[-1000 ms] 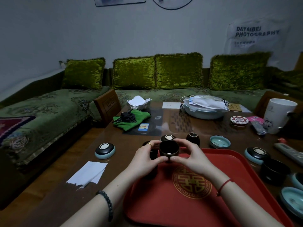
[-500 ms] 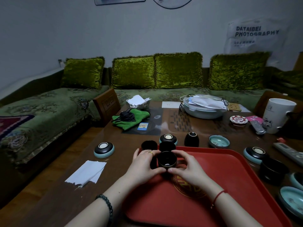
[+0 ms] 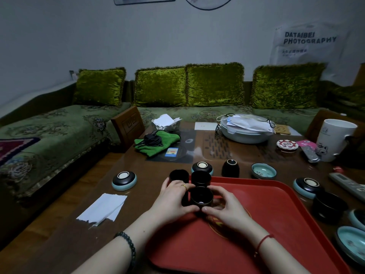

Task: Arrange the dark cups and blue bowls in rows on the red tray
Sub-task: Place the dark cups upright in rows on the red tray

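Observation:
A red tray (image 3: 276, 218) lies on the brown table before me. My left hand (image 3: 173, 200) and my right hand (image 3: 225, 208) together grip a dark cup (image 3: 201, 195) standing upright on the tray's left part. Just behind it stands a second dark cup (image 3: 201, 177) at the tray's far left corner. A third dark cup (image 3: 178, 175) stands left of that one, by the tray's rim. Behind the tray are an upside-down blue bowl (image 3: 202, 167), an upside-down dark cup (image 3: 230, 168) and an upright blue bowl (image 3: 263, 171).
Another overturned blue bowl (image 3: 124, 180) sits left on the table above a white paper (image 3: 102, 208). Right of the tray are an overturned bowl (image 3: 307, 185), a dark cup (image 3: 328, 207), more blue bowls (image 3: 351, 244), a remote (image 3: 347, 184) and a white mug (image 3: 333, 139).
Both hands have brought the held cup toward me and down onto the tray, in front of the cup at the far left corner.

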Available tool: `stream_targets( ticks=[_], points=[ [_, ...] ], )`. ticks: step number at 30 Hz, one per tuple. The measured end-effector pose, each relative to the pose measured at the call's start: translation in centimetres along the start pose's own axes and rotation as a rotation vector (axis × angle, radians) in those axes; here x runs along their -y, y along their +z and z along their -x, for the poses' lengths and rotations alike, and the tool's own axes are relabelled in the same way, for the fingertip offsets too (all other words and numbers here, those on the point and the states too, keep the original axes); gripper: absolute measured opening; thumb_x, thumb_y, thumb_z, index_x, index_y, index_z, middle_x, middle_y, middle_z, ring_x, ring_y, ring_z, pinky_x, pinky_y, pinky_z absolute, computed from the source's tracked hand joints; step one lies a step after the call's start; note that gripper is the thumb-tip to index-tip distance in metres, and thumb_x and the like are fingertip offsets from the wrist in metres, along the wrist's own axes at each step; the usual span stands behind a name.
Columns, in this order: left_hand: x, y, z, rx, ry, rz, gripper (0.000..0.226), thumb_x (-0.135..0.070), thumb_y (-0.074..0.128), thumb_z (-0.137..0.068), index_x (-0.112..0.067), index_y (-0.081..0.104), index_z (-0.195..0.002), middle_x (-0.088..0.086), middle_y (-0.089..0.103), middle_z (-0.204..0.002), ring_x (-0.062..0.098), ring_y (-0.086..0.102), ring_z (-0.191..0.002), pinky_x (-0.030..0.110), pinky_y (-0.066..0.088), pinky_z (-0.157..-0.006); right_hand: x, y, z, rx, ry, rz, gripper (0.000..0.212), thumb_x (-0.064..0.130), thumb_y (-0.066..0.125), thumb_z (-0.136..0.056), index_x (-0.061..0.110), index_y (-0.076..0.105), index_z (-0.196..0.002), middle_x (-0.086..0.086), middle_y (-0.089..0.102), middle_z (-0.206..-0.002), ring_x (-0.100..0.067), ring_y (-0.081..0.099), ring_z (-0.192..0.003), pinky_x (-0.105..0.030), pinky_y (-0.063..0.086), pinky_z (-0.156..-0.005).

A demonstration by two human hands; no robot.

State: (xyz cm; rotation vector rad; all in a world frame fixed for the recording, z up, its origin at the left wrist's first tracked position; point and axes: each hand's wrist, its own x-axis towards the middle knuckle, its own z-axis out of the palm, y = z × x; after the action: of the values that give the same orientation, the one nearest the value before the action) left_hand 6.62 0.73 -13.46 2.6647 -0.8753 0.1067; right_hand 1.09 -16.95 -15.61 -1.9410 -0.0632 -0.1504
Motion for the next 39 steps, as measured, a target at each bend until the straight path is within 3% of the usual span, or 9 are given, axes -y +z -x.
stream_targets(
  ticks=[6,13,18,21,26,30,34,39],
  points=[
    [-0.2,-0.6,-0.3,-0.024,0.016,0.034,0.071,-0.062,0.058,-0.07,-0.03,0.04,-0.132,-0.006,0.051,-0.133,0.011,0.031,-0.134,0.041,0.002,-0.116,0.4,-1.4,-0.1,-0.002,-0.03,0.045,0.057,0.011,0.078,-0.067,0.03,0.049,-0.112,0.005,0.059,-0.11,-0.017,0.064,-0.097,-0.036,0.054,-0.087],
    [-2.1,-2.2,-3.1,-0.145,0.052,0.096,0.065,-0.056,0.06,-0.074,-0.028,0.042,-0.13,-0.003,0.051,-0.131,0.016,0.037,-0.129,0.038,0.017,-0.114,1.7,-5.8,-1.3,-0.107,-0.066,0.141,0.056,0.023,0.077,-0.069,0.025,0.051,-0.119,0.003,0.058,-0.113,-0.009,0.062,-0.096,-0.016,0.051,-0.076],
    [-3.9,-2.1,-6.5,-0.132,0.075,0.09,0.069,-0.057,0.06,-0.074,-0.026,0.04,-0.133,0.0,0.048,-0.136,0.018,0.034,-0.131,0.037,0.02,-0.112,2.0,-8.5,-2.8,-0.158,-0.072,0.167,0.057,0.018,0.076,-0.07,0.019,0.051,-0.121,-0.005,0.059,-0.112,-0.019,0.061,-0.098,-0.025,0.05,-0.084],
    [-4.6,-1.6,-8.6,-0.1,0.08,0.072,0.068,-0.054,0.06,-0.075,-0.026,0.039,-0.133,0.0,0.047,-0.137,0.019,0.033,-0.132,0.037,0.02,-0.112,1.5,-9.7,-3.8,-0.173,-0.055,0.184,0.058,0.017,0.076,-0.071,0.016,0.049,-0.122,-0.005,0.059,-0.115,-0.022,0.061,-0.1,-0.03,0.049,-0.09],
    [-5.5,-0.3,-11.9,-0.039,0.066,0.04,0.068,-0.049,0.06,-0.077,-0.026,0.035,-0.135,0.002,0.046,-0.138,0.021,0.032,-0.132,0.039,0.019,-0.112,0.1,-11.1,-5.8,-0.19,-0.022,0.256,0.058,0.02,0.077,-0.069,0.02,0.05,-0.12,0.0,0.059,-0.108,-0.016,0.059,-0.101,-0.019,0.045,-0.086],
    [-5.8,1.0,-14.4,0.03,0.048,-0.011,0.069,-0.046,0.06,-0.077,-0.025,0.032,-0.136,0.004,0.045,-0.139,0.024,0.03,-0.133,0.039,0.02,-0.111,-1.7,-11.9,-7.5,-0.199,0.023,0.312,0.06,0.021,0.077,-0.069,0.02,0.049,-0.122,-0.005,0.057,-0.119,-0.019,0.054,-0.11,-0.034,0.043,-0.1],
    [-5.6,2.4,-16.5,0.111,0.025,-0.052,0.069,-0.043,0.06,-0.077,-0.024,0.031,-0.136,0.006,0.045,-0.139,0.026,0.031,-0.133,0.04,0.02,-0.11,-3.6,-12.2,-9.1,-0.19,0.046,0.356,0.059,0.021,0.076,-0.069,0.022,0.048,-0.122,-0.005,0.056,-0.119,-0.015,0.052,-0.107,-0.023,0.039,-0.093],
    [-5.6,3.7,-18.8,0.199,0.0,-0.085,0.065,-0.044,0.061,-0.077,-0.024,0.034,-0.133,0.005,0.051,-0.136,0.027,0.037,-0.131,0.041,0.022,-0.108,-5.2,-11.6,-10.7,-0.139,0.05,0.372,0.059,0.019,0.074,-0.069,0.018,0.048,-0.122,-0.004,0.059,-0.119,-0.018,0.056,-0.108,-0.028,0.043,-0.095]
  ],
)
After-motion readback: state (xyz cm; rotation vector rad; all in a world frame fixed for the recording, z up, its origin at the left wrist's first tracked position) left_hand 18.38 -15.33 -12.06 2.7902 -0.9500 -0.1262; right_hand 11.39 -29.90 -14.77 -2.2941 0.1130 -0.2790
